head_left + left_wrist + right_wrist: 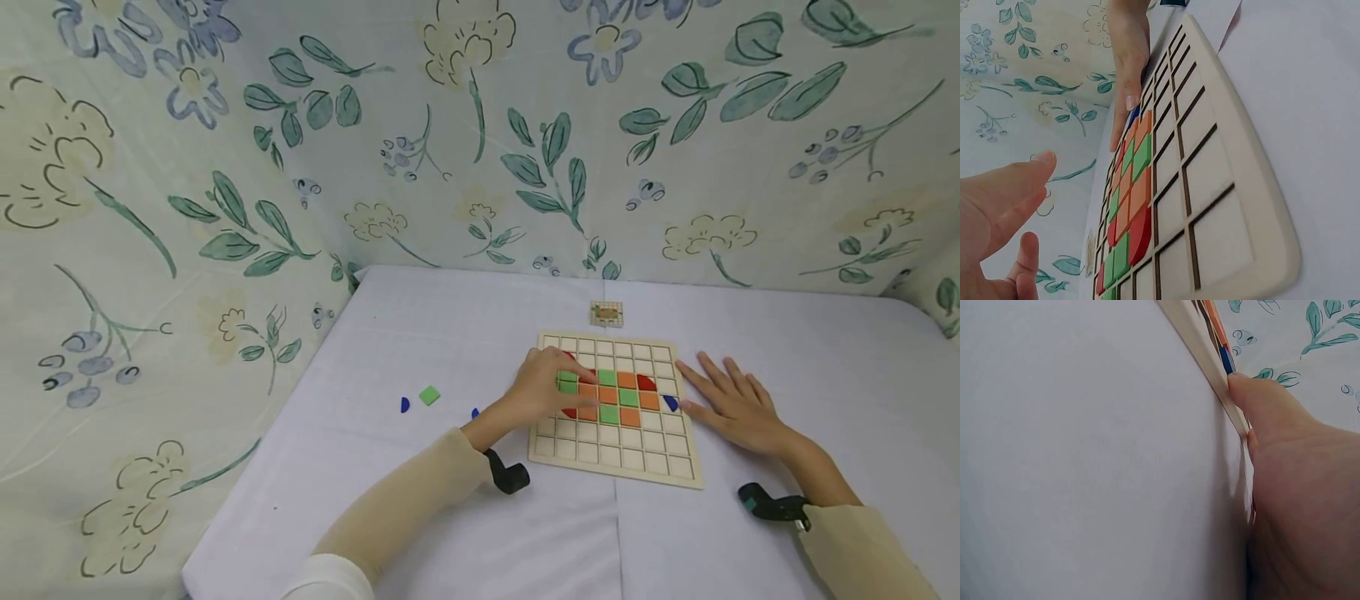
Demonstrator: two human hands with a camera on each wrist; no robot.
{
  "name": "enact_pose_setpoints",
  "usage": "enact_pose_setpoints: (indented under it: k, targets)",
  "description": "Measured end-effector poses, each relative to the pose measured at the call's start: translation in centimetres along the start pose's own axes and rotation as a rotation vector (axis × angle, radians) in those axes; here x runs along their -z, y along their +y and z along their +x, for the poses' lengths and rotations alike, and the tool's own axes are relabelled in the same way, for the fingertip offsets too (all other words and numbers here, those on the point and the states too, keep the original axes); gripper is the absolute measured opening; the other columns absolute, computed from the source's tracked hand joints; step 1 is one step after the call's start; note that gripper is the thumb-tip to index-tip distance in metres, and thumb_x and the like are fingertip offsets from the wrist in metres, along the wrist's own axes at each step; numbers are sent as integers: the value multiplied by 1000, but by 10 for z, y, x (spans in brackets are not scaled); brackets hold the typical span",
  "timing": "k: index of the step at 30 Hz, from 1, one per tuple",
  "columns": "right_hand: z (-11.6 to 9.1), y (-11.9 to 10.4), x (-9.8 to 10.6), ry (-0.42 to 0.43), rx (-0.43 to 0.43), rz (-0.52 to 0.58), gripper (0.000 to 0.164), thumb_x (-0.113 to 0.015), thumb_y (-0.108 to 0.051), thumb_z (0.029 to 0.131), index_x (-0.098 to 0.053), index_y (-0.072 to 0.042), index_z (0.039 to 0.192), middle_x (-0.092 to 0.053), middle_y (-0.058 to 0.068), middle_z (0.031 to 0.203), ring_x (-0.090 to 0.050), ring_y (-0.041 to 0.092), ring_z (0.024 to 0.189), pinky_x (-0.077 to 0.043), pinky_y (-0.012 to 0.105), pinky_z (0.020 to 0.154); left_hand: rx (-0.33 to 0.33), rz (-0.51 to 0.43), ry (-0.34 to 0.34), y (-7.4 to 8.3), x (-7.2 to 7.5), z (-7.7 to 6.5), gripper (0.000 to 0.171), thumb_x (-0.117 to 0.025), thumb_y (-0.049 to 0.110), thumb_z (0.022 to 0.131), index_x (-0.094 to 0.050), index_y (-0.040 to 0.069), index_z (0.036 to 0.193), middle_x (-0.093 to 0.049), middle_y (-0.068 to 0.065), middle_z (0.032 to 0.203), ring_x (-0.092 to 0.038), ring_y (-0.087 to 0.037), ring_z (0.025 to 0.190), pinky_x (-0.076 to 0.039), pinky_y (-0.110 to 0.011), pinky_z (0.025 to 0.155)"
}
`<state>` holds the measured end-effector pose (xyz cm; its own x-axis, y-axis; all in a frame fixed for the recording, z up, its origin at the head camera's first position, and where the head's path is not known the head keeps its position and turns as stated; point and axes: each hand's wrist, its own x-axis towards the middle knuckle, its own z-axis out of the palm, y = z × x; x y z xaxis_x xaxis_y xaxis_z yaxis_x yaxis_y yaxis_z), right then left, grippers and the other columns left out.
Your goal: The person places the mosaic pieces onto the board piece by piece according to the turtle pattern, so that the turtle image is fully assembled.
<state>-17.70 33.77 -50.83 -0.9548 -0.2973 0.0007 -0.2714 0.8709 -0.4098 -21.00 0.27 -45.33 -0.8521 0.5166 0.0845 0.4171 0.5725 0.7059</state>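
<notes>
A light wooden grid board [615, 457] lies on the white tabletop, with green, orange and red tiles set in its middle cells. Over the board's left part hovers my left hand [542, 385], covering some tiles; in the left wrist view its thumb and fingers are apart with nothing between them. My right hand [741, 410] lies spread beside the board's right edge, the thumb and a fingertip at that edge. In the right wrist view the thumb tip is right by a blue piece [671, 403], which sits in the board's rightmost column.
Left of the board lie a loose green tile [429, 395] and a blue half-round piece [405, 405]. Another blue piece [475, 413] shows partly behind the left wrist. A small patterned card [606, 313] lies beyond the board's far edge. Floral cloth [450, 183] hangs behind the table.
</notes>
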Motion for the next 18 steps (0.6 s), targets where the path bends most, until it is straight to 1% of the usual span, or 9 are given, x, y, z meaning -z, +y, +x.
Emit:
enact_pose_setpoints:
  k: [3,5,7,11,13,18]
  targets:
    - [0,0,0,2,2,-1,75,-50,-46,102,-14,-17,161,-1,25,163,13,52,144,13,69,107,32,-10,16,-9,14,-7,32,-85,37,80,-79,26,109,-61,8,112,-45,-16,107,-39,-31,85]
    - [0,-1,0,4,3,-1,75,-50,-46,102,-14,-17,161,-1,25,163,13,52,144,13,69,107,60,-22,35,-17,24,-13,32,-85,36,80,-79,27,109,-60,8,114,-44,-17,109,-40,-32,86]
    - [0,-1,0,6,4,-1,75,-51,-46,102,-15,-17,161,-2,25,163,13,52,144,13,69,107,77,-31,56,-26,35,-20,32,-85,35,80,-78,27,109,-60,6,114,-46,-20,110,-42,-34,87]
    - [0,0,0,6,3,-3,75,-51,-46,101,-15,-17,161,-1,25,163,13,53,144,13,69,107,98,-39,98,-44,56,-35,31,-85,31,81,-78,22,110,-62,1,114,-48,-29,113,-41,-40,91]
    - [0,0,-1,10,3,-6,75,-50,-46,102,-15,-17,161,-2,25,163,13,53,144,12,69,107,122,-38,114,-54,65,-42,31,-85,29,81,-78,19,109,-62,-1,114,-48,-32,114,-40,-42,92]
    - [0,1,-1,8,1,-2,75,-51,-46,101,-15,-17,161,-1,25,163,13,52,144,13,68,107,195,-46,155,-78,83,-62,32,-86,25,80,-77,15,109,-63,-5,114,-47,-34,112,-39,-44,91]
